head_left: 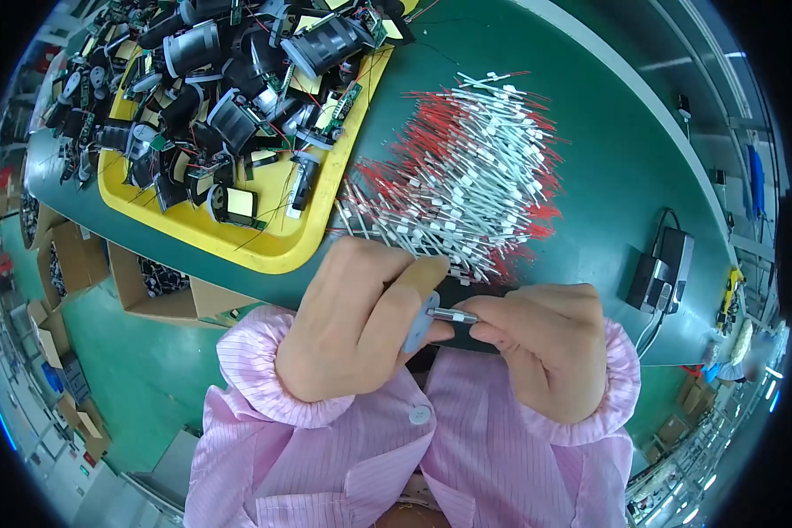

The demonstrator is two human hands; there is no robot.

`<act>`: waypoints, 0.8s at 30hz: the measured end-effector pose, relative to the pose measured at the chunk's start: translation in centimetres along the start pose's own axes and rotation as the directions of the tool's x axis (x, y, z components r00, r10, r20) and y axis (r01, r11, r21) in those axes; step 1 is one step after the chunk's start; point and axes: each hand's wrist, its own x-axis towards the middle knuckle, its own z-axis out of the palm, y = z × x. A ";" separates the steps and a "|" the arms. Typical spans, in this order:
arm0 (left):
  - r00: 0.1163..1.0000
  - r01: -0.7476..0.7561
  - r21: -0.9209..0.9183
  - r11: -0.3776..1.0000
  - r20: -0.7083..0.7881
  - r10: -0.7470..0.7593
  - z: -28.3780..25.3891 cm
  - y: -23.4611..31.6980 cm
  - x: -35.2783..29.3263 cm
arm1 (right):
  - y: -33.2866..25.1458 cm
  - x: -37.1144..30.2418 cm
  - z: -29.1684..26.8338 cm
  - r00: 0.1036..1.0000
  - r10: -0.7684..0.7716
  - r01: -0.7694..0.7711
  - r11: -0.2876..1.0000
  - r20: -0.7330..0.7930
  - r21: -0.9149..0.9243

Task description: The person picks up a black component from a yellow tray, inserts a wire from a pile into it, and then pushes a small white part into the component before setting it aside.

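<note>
Silver slim cylinder | right hand pinching it | left hand gripping rounded grey-blue piece | thin red-white wires

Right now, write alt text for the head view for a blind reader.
A person's left hand holds a grey disc-shaped part while the right hand pinches a thin silvery piece at it, by a green table. Beyond them lie piled red and white wires and, left, a yellow tray heaped with black cylindrical parts.
</note>
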 end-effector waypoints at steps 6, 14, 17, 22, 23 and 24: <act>0.989 0.111 -0.099 0.989 0.108 -0.100 -0.3 0.1 -0.3 | 0.2 0.2 1.0 0.997 -0.035 0.024 0.990 -0.073 -0.138; 0.973 0.223 -0.410 0.884 0.156 -0.173 -1.4 -0.8 -0.2 | 1.0 1.0 1.2 0.991 -0.118 0.103 0.974 -0.062 -0.204; 0.963 0.270 -0.516 0.813 0.158 -0.220 -1.3 -1.3 -0.8 | 1.2 1.2 1.3 0.994 -0.105 0.101 0.980 -0.015 -0.170; 0.936 0.349 -0.596 0.724 0.256 -0.241 -2.1 -1.4 -1.0 | 2.1 1.5 1.1 0.962 -0.253 0.232 0.956 0.103 0.182; 0.955 0.288 -0.597 0.748 0.230 -0.185 -1.9 -1.5 -1.0 | 2.1 1.3 1.3 0.962 -0.253 0.231 0.956 0.104 0.183; 0.971 0.226 -0.597 0.770 0.204 -0.127 -1.7 -1.5 -0.9 | 2.1 1.2 1.8 0.982 -0.178 0.166 0.973 0.067 0.159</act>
